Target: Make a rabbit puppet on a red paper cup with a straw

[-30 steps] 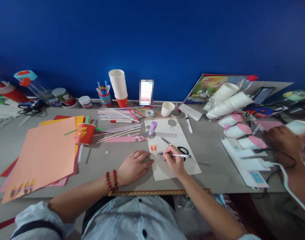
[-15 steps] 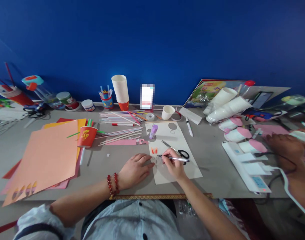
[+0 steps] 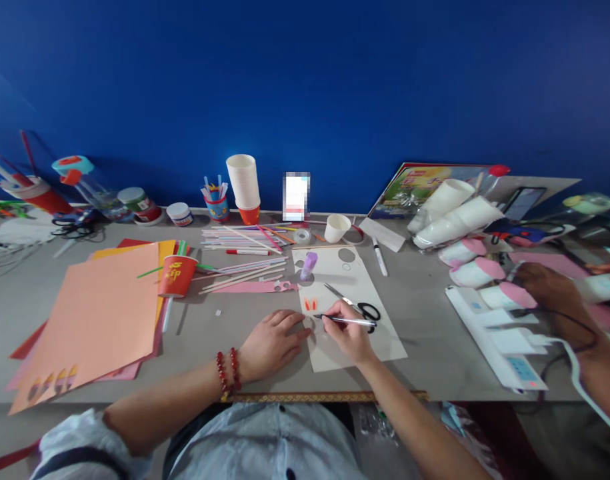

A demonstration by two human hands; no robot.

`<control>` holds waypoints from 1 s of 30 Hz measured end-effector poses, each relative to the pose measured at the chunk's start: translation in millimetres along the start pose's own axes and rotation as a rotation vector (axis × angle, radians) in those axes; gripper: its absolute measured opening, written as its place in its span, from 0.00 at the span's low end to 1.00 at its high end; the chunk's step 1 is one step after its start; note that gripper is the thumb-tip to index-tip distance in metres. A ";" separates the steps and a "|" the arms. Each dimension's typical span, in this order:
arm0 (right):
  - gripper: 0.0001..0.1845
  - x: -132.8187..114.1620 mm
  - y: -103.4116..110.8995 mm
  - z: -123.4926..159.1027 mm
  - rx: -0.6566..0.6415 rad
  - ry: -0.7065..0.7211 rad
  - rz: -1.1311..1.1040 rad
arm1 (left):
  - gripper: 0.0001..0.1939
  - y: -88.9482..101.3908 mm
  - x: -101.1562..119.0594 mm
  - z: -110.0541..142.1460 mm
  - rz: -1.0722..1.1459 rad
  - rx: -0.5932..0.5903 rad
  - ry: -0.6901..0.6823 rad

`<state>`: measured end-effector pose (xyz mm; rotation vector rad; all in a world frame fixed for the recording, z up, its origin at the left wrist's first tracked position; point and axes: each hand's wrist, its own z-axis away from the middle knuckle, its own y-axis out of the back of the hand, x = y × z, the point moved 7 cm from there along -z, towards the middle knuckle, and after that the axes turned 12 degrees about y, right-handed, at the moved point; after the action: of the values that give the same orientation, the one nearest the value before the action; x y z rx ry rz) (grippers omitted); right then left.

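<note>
My right hand [image 3: 345, 330] is closed round a silver pen [image 3: 352, 321], whose tip points left onto a white paper sheet [image 3: 379, 343]. My left hand [image 3: 272, 341] lies flat with fingers stretched, its fingertips pressing the sheet's left edge by the pen tip. A red bead bracelet is on that wrist. Two small orange cut-outs [image 3: 311, 305] lie on the sheet just beyond the hands. Black-handled scissors [image 3: 357, 307] rest on the sheet behind my right hand, and a purple glue stick [image 3: 309, 265] stands farther back.
Orange and yellow card sheets [image 3: 92, 320] lie at the left under a red paper cup [image 3: 177, 275]. Straws and sticks [image 3: 245, 250] spread behind. Stacked white cups [image 3: 243, 181] stand by the blue wall. At the right, another person's hand [image 3: 549, 287] is among pink-and-white cups [image 3: 477, 270].
The view has drifted slightly, so everything sits a little lower and to the right. My hands keep their places on the sheet. The other person's hand has moved left toward the cups.
</note>
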<state>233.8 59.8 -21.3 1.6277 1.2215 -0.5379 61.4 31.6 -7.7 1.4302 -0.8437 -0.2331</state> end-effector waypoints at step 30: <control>0.12 -5.3 46.2 -18.7 0.102 -0.048 0.073 | 0.19 1.9 -0.8 0.2 0.022 0.010 0.016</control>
<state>269.3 74.0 11.1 1.7289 1.1102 -0.5982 60.1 32.3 -6.2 1.4298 -0.8482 -0.2005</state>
